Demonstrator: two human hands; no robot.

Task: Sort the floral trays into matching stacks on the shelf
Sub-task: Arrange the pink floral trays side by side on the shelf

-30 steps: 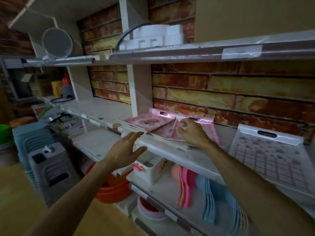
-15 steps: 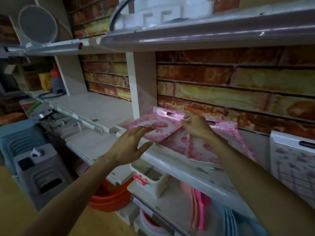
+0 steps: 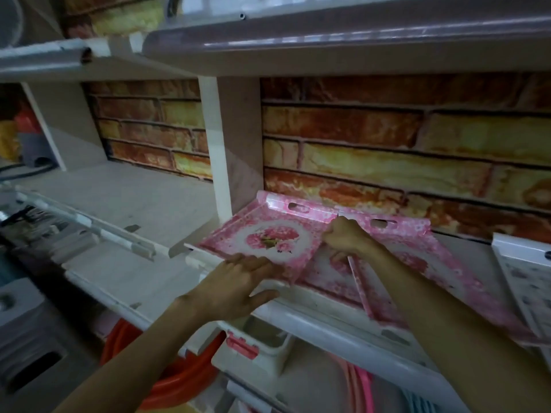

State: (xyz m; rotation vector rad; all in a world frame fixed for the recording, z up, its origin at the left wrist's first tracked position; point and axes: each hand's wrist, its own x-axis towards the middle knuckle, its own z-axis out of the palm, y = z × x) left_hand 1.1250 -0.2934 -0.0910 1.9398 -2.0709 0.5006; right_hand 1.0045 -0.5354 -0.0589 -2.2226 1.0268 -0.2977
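Step in hand, prob.: squaring up the top pink tray w/ both hands before it goes onto a matching stack. Left hand lies flat, fingers spread wide, on the tray's near edge, thumb below by the shelf lip; pressing, not gripping. Right hand is curled narrow at the tray's right edge, near its back corner; looks like a pinch on the rim, but can't tell if it has the rim itself. That tray sits tilted, its right side overlapping a second pink tray w/ the same rose print; a third seems to lie under both, only partly seen. Both visible trays have handle slots toward the brick wall. Next move, I'd judge: lift or slide the top one right, turn it to line up slots and edges, set it down square. A white-patterned tray at far right is a diff. print, so keep apart. Shelf is pale, dusty-looking, w/ a divider post just left of the trays. Dim room; tubs and a white box below.
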